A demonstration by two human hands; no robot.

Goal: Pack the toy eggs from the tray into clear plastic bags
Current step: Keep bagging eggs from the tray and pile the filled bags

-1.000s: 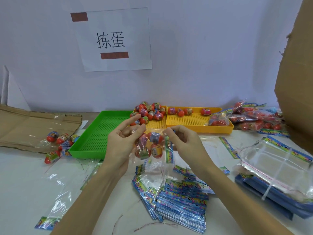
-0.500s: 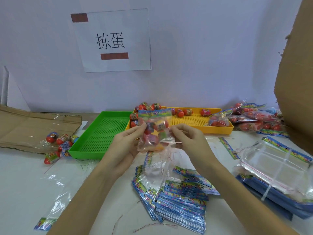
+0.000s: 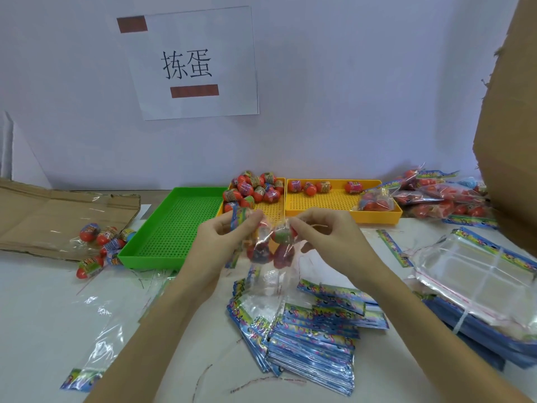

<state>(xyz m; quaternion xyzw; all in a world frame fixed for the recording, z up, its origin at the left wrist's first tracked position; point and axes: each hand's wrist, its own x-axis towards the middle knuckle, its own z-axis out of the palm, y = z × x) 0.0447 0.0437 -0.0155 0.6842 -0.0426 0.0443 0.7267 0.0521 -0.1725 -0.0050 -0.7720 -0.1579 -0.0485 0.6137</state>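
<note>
A clear plastic bag (image 3: 268,251) holding several red toy eggs hangs between my hands above the table. My left hand (image 3: 223,239) pinches the bag's printed header at its upper left. My right hand (image 3: 322,237) pinches the bag's upper right side. Loose toy eggs (image 3: 255,189) lie heaped in the left yellow tray (image 3: 271,209). A few more eggs sit at the back of the right yellow tray (image 3: 322,200). Just below my hands lies a stack of flat bags (image 3: 305,335) with blue printed headers.
A green tray (image 3: 171,228) sits left of the yellow ones. Filled bags (image 3: 436,199) pile up at the back right beside a cardboard box (image 3: 511,141). Several eggs in a bag (image 3: 101,242) lie at the left by flat cardboard (image 3: 43,216). Large clear bags (image 3: 479,280) lie right.
The bag of eggs was lifted with its header upright, and has now come down lower and turned, its header at my left hand. Both hands keep hold of it.
</note>
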